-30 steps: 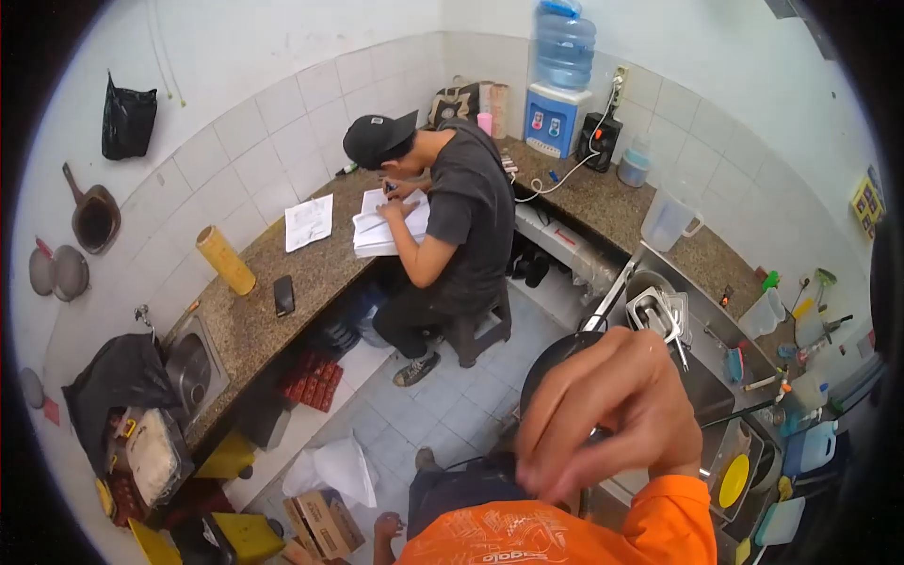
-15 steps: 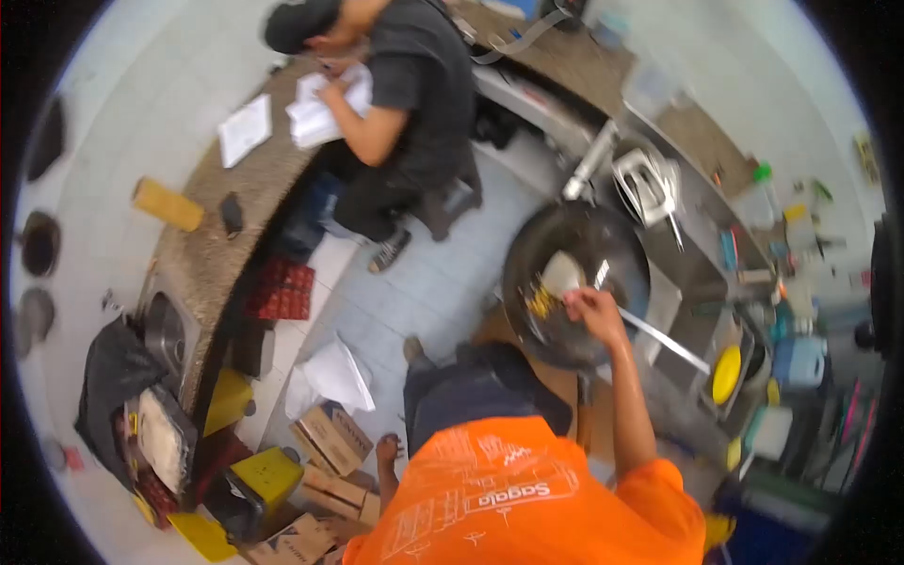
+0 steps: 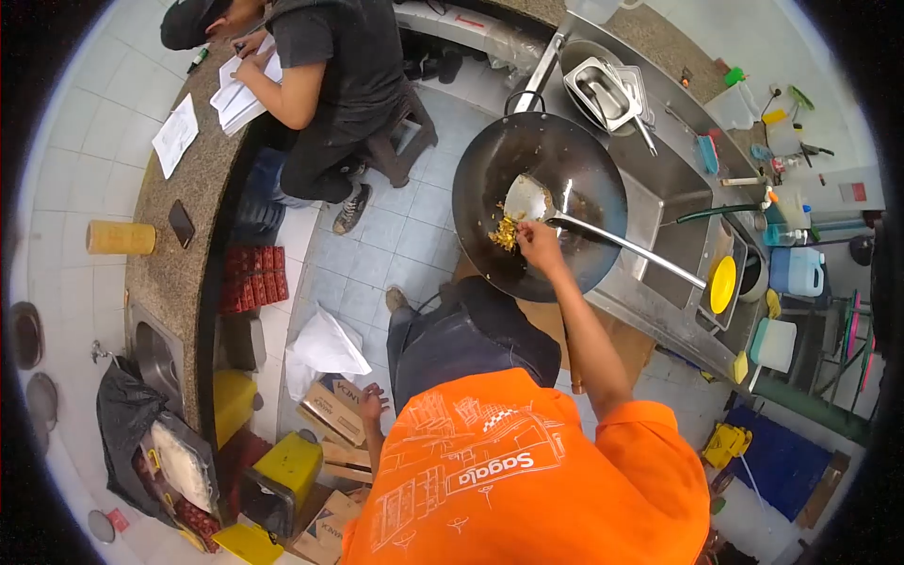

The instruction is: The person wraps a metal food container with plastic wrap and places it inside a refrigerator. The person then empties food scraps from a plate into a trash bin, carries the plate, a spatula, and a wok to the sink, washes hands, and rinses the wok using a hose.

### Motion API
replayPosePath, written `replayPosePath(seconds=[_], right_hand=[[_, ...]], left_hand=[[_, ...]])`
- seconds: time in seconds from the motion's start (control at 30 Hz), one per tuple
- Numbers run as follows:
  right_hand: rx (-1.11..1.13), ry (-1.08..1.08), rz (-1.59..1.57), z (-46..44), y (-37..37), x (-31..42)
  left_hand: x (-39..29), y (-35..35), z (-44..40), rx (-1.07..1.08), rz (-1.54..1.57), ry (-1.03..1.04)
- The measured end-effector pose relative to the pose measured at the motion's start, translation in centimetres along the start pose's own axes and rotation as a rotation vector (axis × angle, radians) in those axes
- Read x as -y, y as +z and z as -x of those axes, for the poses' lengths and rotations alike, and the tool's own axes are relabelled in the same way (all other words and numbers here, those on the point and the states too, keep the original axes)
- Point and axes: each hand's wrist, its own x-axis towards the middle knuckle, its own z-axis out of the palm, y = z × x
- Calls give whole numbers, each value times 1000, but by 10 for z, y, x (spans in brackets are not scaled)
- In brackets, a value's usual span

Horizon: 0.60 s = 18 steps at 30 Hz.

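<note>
A large dark wok [image 3: 485,169] is in front of me, to the right. A metal wok spatula [image 3: 527,200] lies in it, its long handle reaching over the rim toward the sink. Yellowish scraps of food [image 3: 504,234] sit in a small heap beside the spatula's blade. My right hand [image 3: 539,245] is inside the wok, fingers pinched together at the edge of this heap and close to the spatula's neck; what they hold is hidden. Down at my side hangs my left hand [image 3: 373,405], fingers apart and nothing in it, near a cardboard box [image 3: 334,411].
Beside the wok is a steel sink [image 3: 683,193], with metal pans [image 3: 605,92] at its far end and a yellow dish [image 3: 722,284] at its near end. A co-worker [image 3: 353,56] sits writing at the stone counter [image 3: 155,273]. Yellow bins [image 3: 287,466] stand at lower left.
The view has shifted, so the wok appears higher and farther left. My right hand has come a little closer to the food heap. The spatula rests as before in the wok.
</note>
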Motion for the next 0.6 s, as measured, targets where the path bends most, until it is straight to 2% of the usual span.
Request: replayPosePath(seconds=[0.07,0.13,0.2,0.27,0.3,0.37,0.4,0.47,0.5,0.6], right_hand=[[-59,-54,266,-9,13,0],[-75,-88,251,-9,20,4],[-3,-150,69,-5,13,24],[-33,-177,25,-4,16,20],[-86,-195,42,-4,14,24],[-149,-200,60,-6,20,24],[-146,-210,53,-5,21,29],[-189,-466,162,-2,20,51],[-153,-439,140,0,20,58],[52,-317,65,4,15,49]], left_hand=[[5,1,-6,-11,110,-15],[13,3,-7,-30,162,-16],[30,3,-14,-49,212,-18],[61,2,-34,-30,87,-91],[48,6,-19,-35,94,-90],[-10,15,37,-47,-115,-51],[8,13,23,-56,-108,-47],[74,12,-20,18,113,-130],[84,14,-30,-34,100,-147],[46,10,-8,-36,153,-85]])
